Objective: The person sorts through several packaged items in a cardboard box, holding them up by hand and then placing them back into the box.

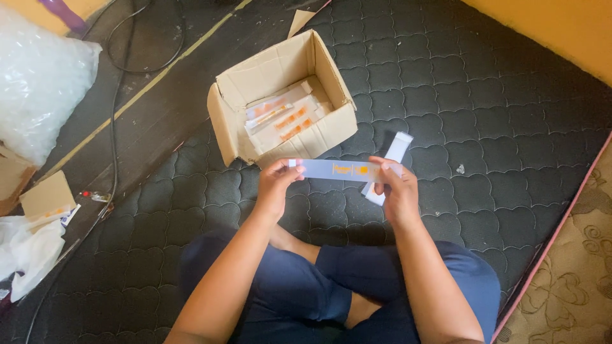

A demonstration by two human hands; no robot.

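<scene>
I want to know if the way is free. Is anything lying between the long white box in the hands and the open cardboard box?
Nothing visible does. Both the left hand and right hand hold the long white box, just in front of the open cardboard box. Only bare dark mattress lies between them.

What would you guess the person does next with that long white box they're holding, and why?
Probably lower the long white box into the open cardboard box ahead. The left hand and right hand grip its ends, and similar white boxes already lie inside.
</scene>
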